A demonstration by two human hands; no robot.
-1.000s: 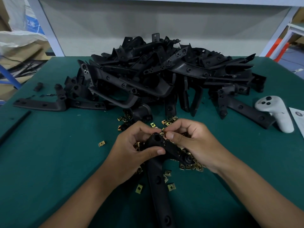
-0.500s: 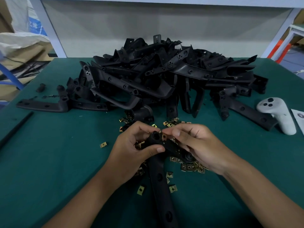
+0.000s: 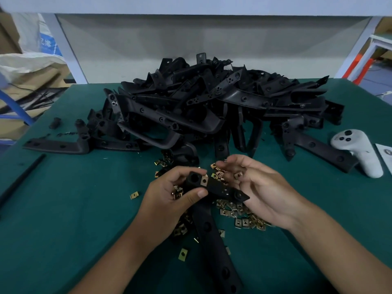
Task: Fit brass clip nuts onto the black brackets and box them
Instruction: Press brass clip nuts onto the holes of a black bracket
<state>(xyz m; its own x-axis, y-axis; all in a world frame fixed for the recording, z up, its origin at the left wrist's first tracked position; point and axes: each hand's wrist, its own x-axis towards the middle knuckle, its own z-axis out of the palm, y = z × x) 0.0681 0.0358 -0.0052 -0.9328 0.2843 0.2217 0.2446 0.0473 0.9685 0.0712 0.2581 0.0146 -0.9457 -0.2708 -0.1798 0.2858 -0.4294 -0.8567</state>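
My left hand (image 3: 169,200) grips the corner of a black L-shaped bracket (image 3: 220,188), thumb in front and fingers behind. One brass clip nut (image 3: 204,181) sits on the bracket's edge beside its round boss. The bracket's long arm runs down toward me. My right hand (image 3: 267,194) is just right of the bracket, palm turned up, its loosely curled fingers cupping a few brass clip nuts (image 3: 238,175). More loose clip nuts (image 3: 244,221) lie scattered under both hands. No box is in view.
A big heap of black brackets (image 3: 212,107) fills the back of the green table (image 3: 63,209). A white controller (image 3: 358,151) lies at the right. A stray nut (image 3: 134,195) and a black rod (image 3: 21,177) lie at the left.
My right hand has let go of the bracket's top and turned palm up with clip nuts in it. A fitted nut now shows on the bracket. The left hand keeps its grip.
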